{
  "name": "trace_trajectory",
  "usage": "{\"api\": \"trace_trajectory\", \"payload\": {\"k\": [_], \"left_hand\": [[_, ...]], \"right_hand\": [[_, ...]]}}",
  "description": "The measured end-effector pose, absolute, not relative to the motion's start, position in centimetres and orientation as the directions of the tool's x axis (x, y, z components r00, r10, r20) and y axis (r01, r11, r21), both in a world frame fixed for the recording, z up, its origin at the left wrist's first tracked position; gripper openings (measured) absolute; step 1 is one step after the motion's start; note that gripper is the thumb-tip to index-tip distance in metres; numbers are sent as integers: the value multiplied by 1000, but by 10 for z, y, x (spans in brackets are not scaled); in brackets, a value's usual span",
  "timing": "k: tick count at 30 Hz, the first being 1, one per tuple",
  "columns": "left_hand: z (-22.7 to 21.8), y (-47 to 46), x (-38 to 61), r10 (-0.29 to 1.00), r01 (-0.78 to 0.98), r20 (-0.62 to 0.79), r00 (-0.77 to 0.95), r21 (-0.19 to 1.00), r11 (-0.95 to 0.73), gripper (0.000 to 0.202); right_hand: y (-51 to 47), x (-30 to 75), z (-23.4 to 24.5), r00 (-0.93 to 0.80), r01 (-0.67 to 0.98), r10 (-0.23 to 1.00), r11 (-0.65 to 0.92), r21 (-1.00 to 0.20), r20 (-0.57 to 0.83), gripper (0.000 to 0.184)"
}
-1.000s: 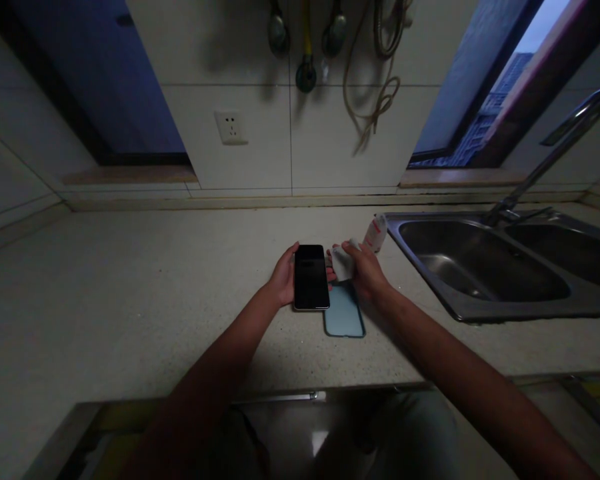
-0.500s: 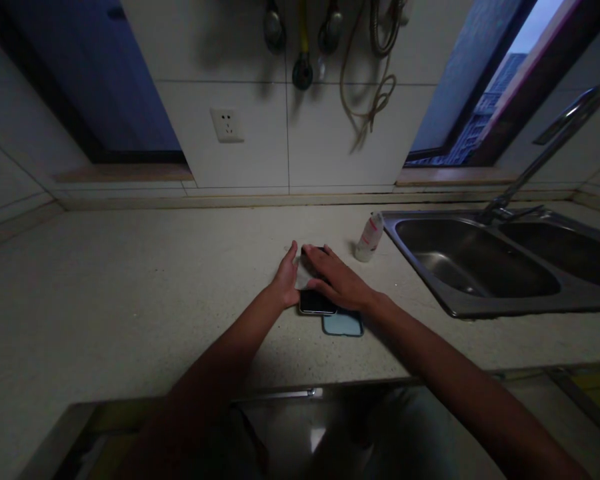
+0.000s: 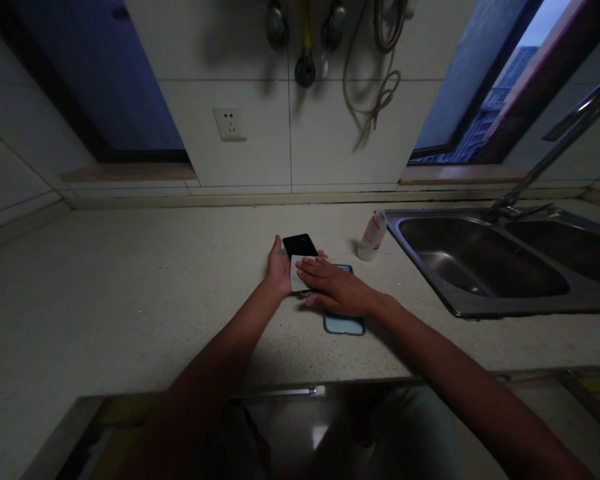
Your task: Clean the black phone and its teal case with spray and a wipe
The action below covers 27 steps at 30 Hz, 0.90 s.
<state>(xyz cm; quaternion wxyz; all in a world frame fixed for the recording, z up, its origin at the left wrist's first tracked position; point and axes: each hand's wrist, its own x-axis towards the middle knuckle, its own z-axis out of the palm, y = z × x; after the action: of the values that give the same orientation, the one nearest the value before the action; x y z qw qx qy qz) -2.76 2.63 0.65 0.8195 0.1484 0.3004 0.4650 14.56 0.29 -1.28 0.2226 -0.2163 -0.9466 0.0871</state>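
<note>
A black phone (image 3: 299, 245) is held screen-up over the pale counter (image 3: 130, 287). My left hand (image 3: 278, 271) grips its left edge. My right hand (image 3: 333, 291) lies across the lower half of the screen, fingers flat, pressing a white cloth (image 3: 297, 273) onto it. A light blue phone case (image 3: 345, 324) lies on the counter under my right wrist, partly hidden. A small white bottle with a red label (image 3: 372, 237) stands just to the right, near the sink.
A steel double sink (image 3: 480, 263) with a tap (image 3: 555, 150) fills the right side. A wall socket (image 3: 229, 123), hanging utensils (image 3: 305, 40) and a coiled cord (image 3: 377, 73) are on the tiled wall behind. Windows flank both sides. The counter's front edge runs below my arms.
My right hand brought the white cloth from beside the phone onto its screen and has slid it down toward the lower half. The phone's top end is uncovered again.
</note>
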Motion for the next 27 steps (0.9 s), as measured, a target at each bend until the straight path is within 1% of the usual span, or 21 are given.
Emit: {"api": "trace_trajectory", "payload": {"k": [4,6,8,11,14,16,19,23,27], "left_hand": [[7,31,-38,920,-719,-319,229,582,381,77],[6,33,-42,929,-731,-309,202,584,353,74],[6,34,-43,926,-736,-305,223,570,365,75],[8,34,-41,898,-719,-334,287,543,433,78],[12,31,-35,862,-692,-370,346,520,501,81],[13,28,-31,840,-672,-363,403,506,541,84],[13,24,-26,800,-631,-331,500,493,599,88],[7,20,-22,757,-577,-312,575,501,645,90],[-1,20,-20,706,-537,-287,647,486,689,90]], "right_hand": [[-1,146,-4,-840,287,362,929,-235,405,52],[-1,148,-1,-836,268,349,933,-241,423,46],[0,150,0,-817,269,362,928,-258,448,43],[5,154,-2,-773,335,426,903,-269,470,45],[12,155,-7,-724,447,523,852,-272,449,53],[17,156,-12,-677,524,595,803,-284,432,58],[22,159,-20,-578,604,691,720,-342,434,64],[26,162,-28,-501,615,746,664,-427,439,66],[26,162,-28,-466,629,770,635,-449,436,72]]}}
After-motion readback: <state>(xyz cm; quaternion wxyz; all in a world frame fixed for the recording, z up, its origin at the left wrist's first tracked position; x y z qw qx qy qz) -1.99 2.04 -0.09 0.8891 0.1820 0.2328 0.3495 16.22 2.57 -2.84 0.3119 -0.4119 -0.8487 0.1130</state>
